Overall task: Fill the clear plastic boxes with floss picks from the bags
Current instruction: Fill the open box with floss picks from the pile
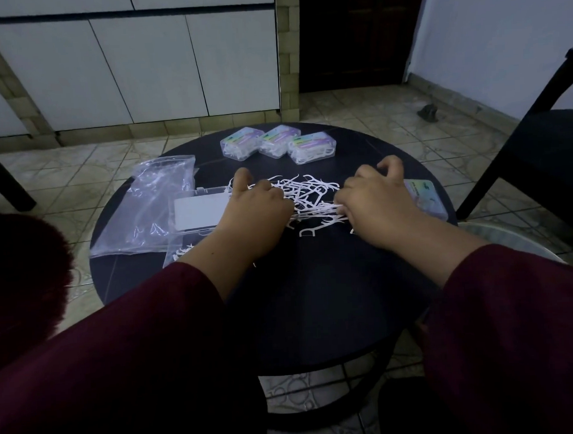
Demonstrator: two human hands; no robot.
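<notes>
Since three boxes [277, 145] already sit closed and packed in a row at the far edge of the table [316, 298], I'd guess this job is past the halfway mark, though that's just my read. Using the loose pile of floss picks [305, 197] in the middle of the table as the reference: the filled boxes are just beyond it, an open box [200, 210] with a white inside lies just left of it and looks like it hasn't got any picks in it yet, and another box [425, 199] with a colourful label sits just right of it, partly hidden by the wrist, so I can't tell if that one's full. Two clear plastic bags [155, 207] lie further left of the pile, one mostly flat, and a few picks show in the one nearer the person. The left hand [257, 215] rests on the left edge of the pile with its fingers curled down into the picks, thumb sticking out, and the right hand [374, 200] is on the right edge, fingers curled around a small bunch of picks. So what's left, I reckon, is gathering the pile into the open box and emptying whatever's in the bags. The table is round, dark and matte, pretty small. Room's dim: pale tiled floor, white cabinet doors [157, 64] beyond the pile, a dark doorway [355, 34] past the filled boxes, and a dark chair [539, 130] off to the right. Dark red sleeves [136, 357] on both arms.
</notes>
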